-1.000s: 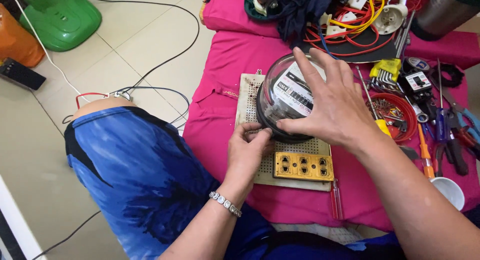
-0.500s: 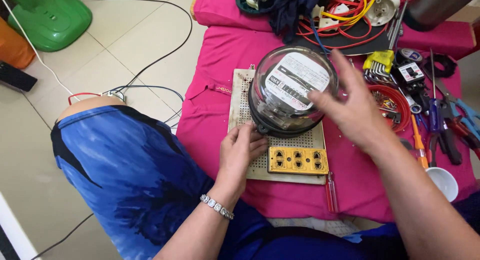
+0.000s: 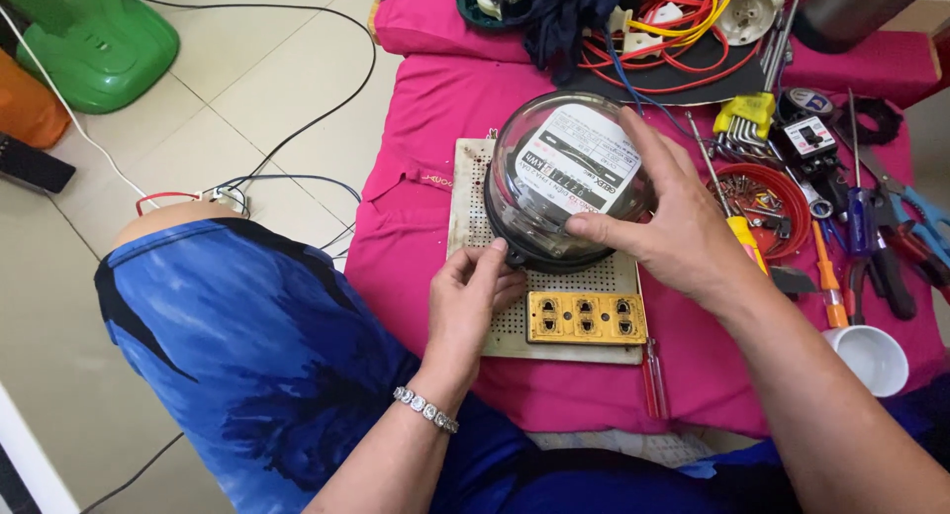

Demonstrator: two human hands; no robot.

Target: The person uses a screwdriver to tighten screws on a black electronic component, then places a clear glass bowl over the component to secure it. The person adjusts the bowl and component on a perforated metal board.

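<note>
Floor: pale tiles, with black and white wires and a green plastic thing far off past the left hand.
Cloth: pink cloth lies under both hands.
Board: a white board with little holes lies on the cloth, under the hands.
Meter: a round meter with a clear cover sits on the board, between the two hands.
Left hand: the left hand pinches the near rim of the meter with its fingertips.
Right hand: the right hand is spread wide and cups the side of the meter.
Sockets: a yellow socket strip lies just beside the left hand.
Tools: screwdrivers and pliers lie past the right hand, near a white cup.
</note>
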